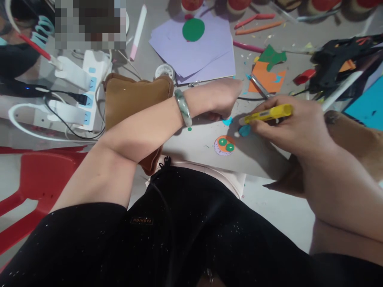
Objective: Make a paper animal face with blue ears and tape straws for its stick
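Observation:
My right hand [295,123] grips a yellow pen-shaped tube [269,113], its pale tip pointing left. Under its fingertips a small blue disc [244,130] lies at the table surface. My left hand [223,99], with a green bangle [183,107] on the wrist, is closed with the fingers curled under; what they hold, if anything, is hidden. A small blue paper piece [228,121] shows just below those fingers. Nearer to me lies a round paper face [224,146] in orange and lilac, with two green circles on it.
Scissors [259,86] lie on orange paper [263,73] beyond my hands. Lilac sheets [206,52] carry a green disc [193,30]. A brown pouch [137,95] lies under my left forearm, beside a power strip [92,91]. A black glue gun [332,63] is at right.

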### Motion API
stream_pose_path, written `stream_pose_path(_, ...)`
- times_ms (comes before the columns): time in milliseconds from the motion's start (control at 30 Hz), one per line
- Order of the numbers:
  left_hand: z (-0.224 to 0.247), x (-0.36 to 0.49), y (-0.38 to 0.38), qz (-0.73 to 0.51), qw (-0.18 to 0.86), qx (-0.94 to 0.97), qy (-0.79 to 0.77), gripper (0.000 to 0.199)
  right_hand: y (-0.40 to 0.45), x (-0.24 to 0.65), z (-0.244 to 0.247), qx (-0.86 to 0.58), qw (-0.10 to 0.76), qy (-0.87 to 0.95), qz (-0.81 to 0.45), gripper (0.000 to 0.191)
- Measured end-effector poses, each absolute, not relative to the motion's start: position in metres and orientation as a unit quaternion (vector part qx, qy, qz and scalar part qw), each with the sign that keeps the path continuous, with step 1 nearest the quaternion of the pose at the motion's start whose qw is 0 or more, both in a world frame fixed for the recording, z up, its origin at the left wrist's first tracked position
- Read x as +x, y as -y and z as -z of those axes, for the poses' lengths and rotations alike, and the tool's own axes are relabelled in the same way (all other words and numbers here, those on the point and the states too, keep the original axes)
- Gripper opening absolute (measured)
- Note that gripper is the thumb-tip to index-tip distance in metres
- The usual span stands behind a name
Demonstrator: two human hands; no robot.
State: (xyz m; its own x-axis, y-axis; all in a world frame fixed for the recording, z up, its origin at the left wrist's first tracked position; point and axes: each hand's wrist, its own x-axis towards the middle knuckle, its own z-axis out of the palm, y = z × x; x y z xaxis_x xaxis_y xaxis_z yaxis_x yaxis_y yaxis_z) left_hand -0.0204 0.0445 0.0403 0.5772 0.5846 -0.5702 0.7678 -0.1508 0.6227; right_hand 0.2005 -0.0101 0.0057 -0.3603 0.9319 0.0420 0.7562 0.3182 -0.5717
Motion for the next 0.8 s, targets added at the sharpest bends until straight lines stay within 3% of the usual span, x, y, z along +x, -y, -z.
stream_pose_path(333,-0.043,-0.026,-0.044,0.080,0.434,0.795,-0.416,0.016,0.043,0.223,-0.013,-0.618,0.261,0.714,-0.203,0.013)
stream_pose_path(500,-0.050,-0.035,-0.047,0.071,0.403,0.820,-0.400,0.023,0.053,0.224,-0.008,-0.622,0.274,0.699,-0.221,0.013)
stream_pose_path(800,-0.041,-0.029,-0.047,0.080,0.360,0.842,-0.394,0.024,0.028,0.197,0.003,-0.525,0.200,0.814,-0.146,0.013)
